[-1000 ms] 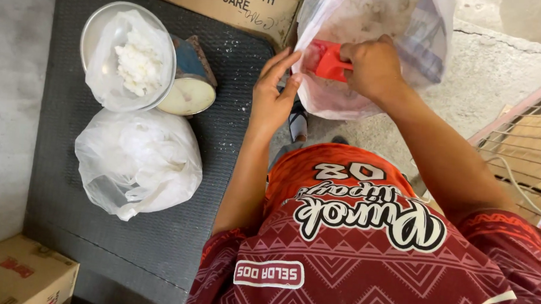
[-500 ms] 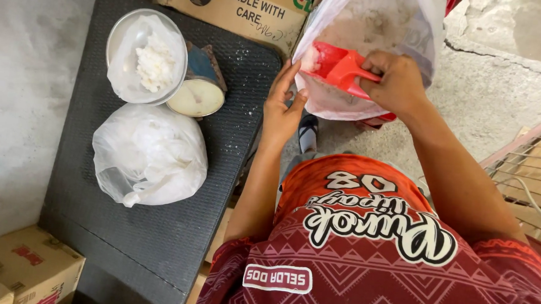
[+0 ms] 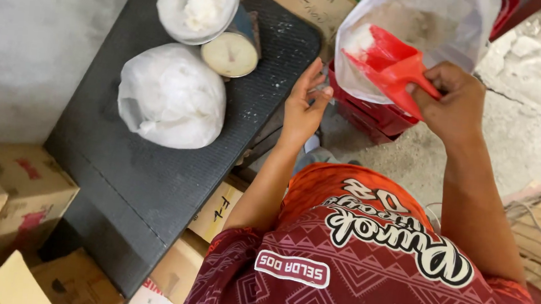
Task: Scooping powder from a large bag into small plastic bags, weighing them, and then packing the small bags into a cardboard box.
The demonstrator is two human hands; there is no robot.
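Right hand (image 3: 453, 101) clamped on red scoop (image 3: 390, 63) inside clear plastic bag (image 3: 422, 29); left hand (image 3: 305, 103) pinches the bag's near-left edge.

The big clear plastic bag (image 3: 422, 29) runs off the top edge. The red plastic scoop (image 3: 390, 65) has its handle hidden inside the right hand (image 3: 454, 102). The round white bowl (image 3: 195, 4) is cut off on top. The scale's dial (image 3: 230, 53) is too small to read.
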